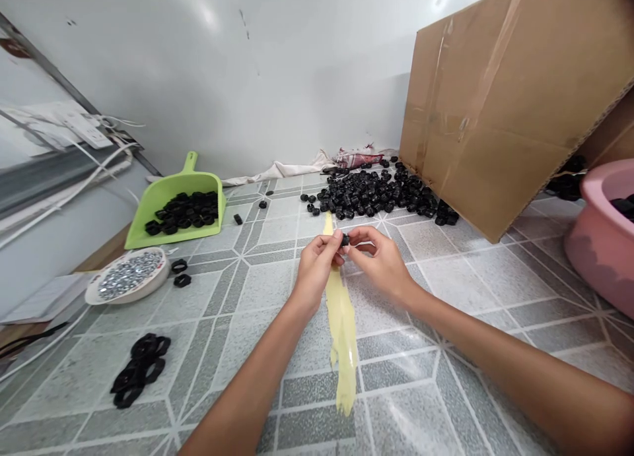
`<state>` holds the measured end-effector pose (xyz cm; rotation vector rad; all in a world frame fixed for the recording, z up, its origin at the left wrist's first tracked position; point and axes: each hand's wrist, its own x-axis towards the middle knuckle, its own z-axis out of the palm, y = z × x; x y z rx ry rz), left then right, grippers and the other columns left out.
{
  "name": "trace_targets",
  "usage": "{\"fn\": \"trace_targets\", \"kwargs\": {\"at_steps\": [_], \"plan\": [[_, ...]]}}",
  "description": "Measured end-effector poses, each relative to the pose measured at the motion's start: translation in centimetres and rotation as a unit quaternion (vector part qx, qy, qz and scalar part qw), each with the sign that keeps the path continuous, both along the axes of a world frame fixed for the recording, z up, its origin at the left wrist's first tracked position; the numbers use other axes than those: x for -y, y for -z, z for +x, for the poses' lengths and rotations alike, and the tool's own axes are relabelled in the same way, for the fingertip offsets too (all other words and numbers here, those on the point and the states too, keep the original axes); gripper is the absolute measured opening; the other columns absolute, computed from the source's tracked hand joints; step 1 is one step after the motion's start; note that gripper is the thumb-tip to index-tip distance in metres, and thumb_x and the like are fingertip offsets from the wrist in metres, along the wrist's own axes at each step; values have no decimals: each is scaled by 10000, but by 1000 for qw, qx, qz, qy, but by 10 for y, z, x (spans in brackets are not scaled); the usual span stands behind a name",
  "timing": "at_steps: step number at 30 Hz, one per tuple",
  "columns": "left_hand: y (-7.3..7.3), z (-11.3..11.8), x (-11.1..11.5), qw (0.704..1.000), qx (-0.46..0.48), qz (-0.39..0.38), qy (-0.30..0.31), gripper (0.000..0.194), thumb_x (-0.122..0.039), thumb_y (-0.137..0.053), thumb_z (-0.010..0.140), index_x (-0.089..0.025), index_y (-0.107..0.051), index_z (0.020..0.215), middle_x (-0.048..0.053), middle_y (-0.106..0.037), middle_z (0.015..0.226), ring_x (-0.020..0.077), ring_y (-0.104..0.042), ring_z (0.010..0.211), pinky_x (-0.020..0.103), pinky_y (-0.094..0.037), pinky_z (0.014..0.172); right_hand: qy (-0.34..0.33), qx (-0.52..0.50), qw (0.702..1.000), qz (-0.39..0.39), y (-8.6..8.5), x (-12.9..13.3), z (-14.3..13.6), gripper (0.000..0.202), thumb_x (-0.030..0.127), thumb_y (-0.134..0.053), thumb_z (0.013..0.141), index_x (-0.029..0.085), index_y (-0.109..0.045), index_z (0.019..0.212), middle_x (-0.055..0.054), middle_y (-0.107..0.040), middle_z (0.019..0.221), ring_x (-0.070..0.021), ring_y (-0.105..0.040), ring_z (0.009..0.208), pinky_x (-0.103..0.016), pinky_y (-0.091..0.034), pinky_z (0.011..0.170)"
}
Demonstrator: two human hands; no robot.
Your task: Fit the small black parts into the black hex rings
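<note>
Between the fingertips of both hands is a small black plastic part (345, 240), partly hidden by the fingers. My left hand (319, 261) pinches it from the left. From the right, my right hand (379, 258) closes thumb and fingers on the same part. Both hands are above a yellow strip (341, 324) on the patterned surface. Just beyond them spreads a heap of small black parts (371, 192). Black ring-shaped parts (141, 367) lie in a cluster at the near left, and two more black rings (181, 280) rest beside a white bowl (131, 276) of small shiny metal pieces.
A green dustpan (173, 175) at the left holds more black parts. To the right, a cardboard box (495, 99) leans over the heap. A pink tub (601, 245) stands at the right edge. White cables (84, 185) and a power strip (86, 129) run along the left.
</note>
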<state>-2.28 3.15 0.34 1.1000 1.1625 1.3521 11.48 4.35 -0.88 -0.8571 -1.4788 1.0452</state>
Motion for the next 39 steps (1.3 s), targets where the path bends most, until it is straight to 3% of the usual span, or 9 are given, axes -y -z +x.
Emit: {"fn": "trace_targets", "kwargs": {"at_steps": [6, 14, 23, 30, 35, 39], "plan": [[-5, 3, 2, 1000, -2, -6, -3, 412, -565, -724, 783, -178, -602, 711, -10, -607, 664, 117, -543, 624, 240, -420, 638, 62, 92, 992, 67, 0, 4, 0, 136, 179, -619, 837, 223, -606, 964, -27, -655, 1003, -195, -619, 933, -338, -498, 819], [-5, 6, 3, 1000, -6, -12, -14, 398, -548, -747, 763, -175, -617, 716, -6, -603, 658, 131, -560, 634, 250, -429, 634, 72, 136, 978, 143, -4, 8, 0, 144, 102, -559, 840, 232, -568, 901, -24, -591, 952, -194, -563, 910, -335, -468, 795], [-4, 5, 2, 1000, 0, -4, -19, 396, -555, -738, 765, -180, -624, 715, -20, -571, 661, 120, -523, 618, 239, -419, 613, 81, 121, 985, 90, -2, 6, 0, 96, 196, -638, 853, 227, -631, 944, -16, -668, 934, -190, -600, 853, -335, -472, 777], [-2, 5, 2, 1000, 11, 4, -7, 342, -521, -733, 787, -185, -667, 780, -11, -598, 731, 116, -529, 650, 230, -442, 645, 46, 76, 996, 3, -5, 7, 0, 121, 325, -655, 895, 210, -644, 933, -10, -698, 871, -177, -650, 794, -319, -496, 744], [0, 3, 1, 1000, 13, 2, 8, 338, -529, -686, 825, -193, -711, 855, 18, -668, 803, 144, -588, 709, 258, -480, 711, 42, 101, 994, 6, -2, 4, 1, 191, 384, -614, 927, 206, -649, 867, -25, -677, 906, -185, -639, 837, -323, -481, 760], [1, 2, 0, 1000, -21, 4, 4, 353, -532, -671, 839, -184, -718, 817, 20, -659, 759, 146, -584, 690, 249, -466, 674, 40, 103, 994, 1, -2, 2, 1, 244, 420, -554, 963, 209, -628, 865, -11, -655, 867, -176, -615, 809, -311, -460, 727]]}}
